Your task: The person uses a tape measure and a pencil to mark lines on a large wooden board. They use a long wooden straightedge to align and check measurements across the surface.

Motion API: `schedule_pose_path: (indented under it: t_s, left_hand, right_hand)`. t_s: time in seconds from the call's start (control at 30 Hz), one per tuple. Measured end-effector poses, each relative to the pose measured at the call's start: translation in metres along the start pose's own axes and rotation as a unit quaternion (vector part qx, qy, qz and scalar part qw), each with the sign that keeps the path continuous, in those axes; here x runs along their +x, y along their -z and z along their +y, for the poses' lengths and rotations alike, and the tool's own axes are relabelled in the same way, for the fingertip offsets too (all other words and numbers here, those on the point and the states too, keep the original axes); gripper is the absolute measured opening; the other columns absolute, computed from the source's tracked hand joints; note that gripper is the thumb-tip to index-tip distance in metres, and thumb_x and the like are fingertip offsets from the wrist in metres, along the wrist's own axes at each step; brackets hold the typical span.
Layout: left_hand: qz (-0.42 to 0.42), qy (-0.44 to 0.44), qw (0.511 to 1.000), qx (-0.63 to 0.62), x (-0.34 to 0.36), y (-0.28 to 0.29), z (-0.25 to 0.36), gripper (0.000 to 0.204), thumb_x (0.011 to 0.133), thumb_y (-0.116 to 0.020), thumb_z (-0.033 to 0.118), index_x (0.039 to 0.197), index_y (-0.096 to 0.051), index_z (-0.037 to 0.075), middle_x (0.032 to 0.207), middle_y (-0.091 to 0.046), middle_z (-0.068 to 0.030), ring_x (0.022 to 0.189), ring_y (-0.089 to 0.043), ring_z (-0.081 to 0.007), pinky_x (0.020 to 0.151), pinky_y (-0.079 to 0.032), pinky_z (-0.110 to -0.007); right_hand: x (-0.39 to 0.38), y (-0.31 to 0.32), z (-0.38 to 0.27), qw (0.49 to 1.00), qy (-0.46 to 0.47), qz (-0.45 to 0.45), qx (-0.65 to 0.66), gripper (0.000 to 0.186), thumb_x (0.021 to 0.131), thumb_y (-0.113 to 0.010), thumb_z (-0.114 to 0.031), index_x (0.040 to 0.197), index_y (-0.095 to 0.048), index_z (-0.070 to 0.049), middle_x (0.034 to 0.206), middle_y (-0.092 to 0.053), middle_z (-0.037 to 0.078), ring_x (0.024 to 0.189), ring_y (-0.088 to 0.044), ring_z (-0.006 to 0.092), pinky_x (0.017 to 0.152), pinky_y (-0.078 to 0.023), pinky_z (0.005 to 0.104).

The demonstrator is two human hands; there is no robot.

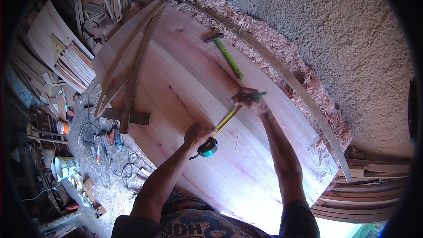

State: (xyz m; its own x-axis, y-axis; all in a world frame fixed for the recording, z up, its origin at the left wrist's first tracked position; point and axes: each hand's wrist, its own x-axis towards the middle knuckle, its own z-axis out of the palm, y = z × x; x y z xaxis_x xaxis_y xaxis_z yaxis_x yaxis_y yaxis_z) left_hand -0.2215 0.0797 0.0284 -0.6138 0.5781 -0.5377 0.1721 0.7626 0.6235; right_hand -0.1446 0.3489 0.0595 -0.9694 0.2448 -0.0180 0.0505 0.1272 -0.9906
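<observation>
wooden panel [172,90], cluttered floor [105,185], left fingers [206,132] around tape measure [208,147], right fingers [241,98] around pencil [260,94]

Over the counter [185,57], a hand could pass at upper centre, between the crossed wooden strips [137,68] at upper left and the hammer [228,58]. The stretched tape blade [228,120] blocks mid-frame; a long curved slat [284,74] bounds the right.
</observation>
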Motion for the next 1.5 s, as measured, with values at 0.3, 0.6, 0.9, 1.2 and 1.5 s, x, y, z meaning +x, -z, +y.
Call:
schedule_pose_path:
  t_s: [0.3, 0.6, 0.9, 1.2, 1.5]
  left_hand:
    - [-0.010, 0.033, 0.999, 0.010, -0.039, 0.020, 0.008, 0.043, 0.083, -0.060, 0.047, 0.076, -0.070, 0.006, 0.069, -0.066, -0.0154, 0.067, -0.068, -0.0303, 0.065, -0.051, -0.041]
    - [-0.003, 0.040, 0.999, -0.002, -0.065, 0.024, -0.016, 0.053, 0.086, -0.058, 0.051, 0.067, -0.067, 0.002, 0.058, -0.060, -0.0150, 0.055, -0.062, -0.0305, 0.060, -0.048, -0.043]
    - [-0.012, 0.037, 0.999, -0.029, -0.067, 0.028, -0.021, 0.051, 0.087, -0.057, 0.050, 0.067, -0.066, 0.004, 0.057, -0.058, -0.0150, 0.053, -0.061, -0.0295, 0.058, -0.048, -0.042]
    - [-0.017, 0.004, 0.999, -0.036, -0.065, 0.031, -0.024, 0.044, 0.089, -0.064, 0.045, 0.071, -0.068, 0.006, 0.061, -0.061, -0.0133, 0.057, -0.064, -0.0298, 0.060, -0.049, -0.040]
    - [0.005, -0.032, 0.999, -0.025, -0.051, 0.020, -0.039, 0.044, 0.087, -0.063, 0.045, 0.070, -0.069, 0.004, 0.055, -0.058, -0.0092, 0.052, -0.058, -0.0172, 0.055, -0.045, -0.037]
  right_hand:
    - [-0.067, -0.069, 0.022, 0.943, 0.052, 0.300, -0.134, 0.009, 0.091, -0.064, -0.009, 0.099, -0.064, -0.013, 0.084, -0.068, 0.009, 0.076, -0.068, 0.0224, 0.070, -0.052, 0.0336]
    - [-0.070, -0.088, 0.038, 0.921, 0.031, 0.312, -0.230, 0.020, 0.082, -0.074, -0.012, 0.095, -0.060, -0.016, 0.086, -0.069, 0.003, 0.082, -0.067, 0.0264, 0.074, -0.046, 0.0387]
    - [-0.068, -0.089, 0.042, 0.919, 0.018, 0.309, -0.244, 0.023, 0.079, -0.078, -0.013, 0.092, -0.058, -0.016, 0.081, -0.067, 0.003, 0.078, -0.066, 0.0245, 0.072, -0.045, 0.0369]
    - [-0.067, -0.087, 0.043, 0.915, 0.012, 0.304, -0.266, 0.025, 0.079, -0.078, -0.013, 0.091, -0.057, -0.016, 0.078, -0.066, 0.003, 0.074, -0.064, 0.0247, 0.071, -0.044, 0.0366]
    - [-0.065, -0.089, 0.044, 0.909, 0.015, 0.302, -0.287, 0.024, 0.079, -0.077, -0.015, 0.092, -0.057, -0.017, 0.078, -0.066, 0.002, 0.076, -0.065, 0.0253, 0.071, -0.043, 0.0389]
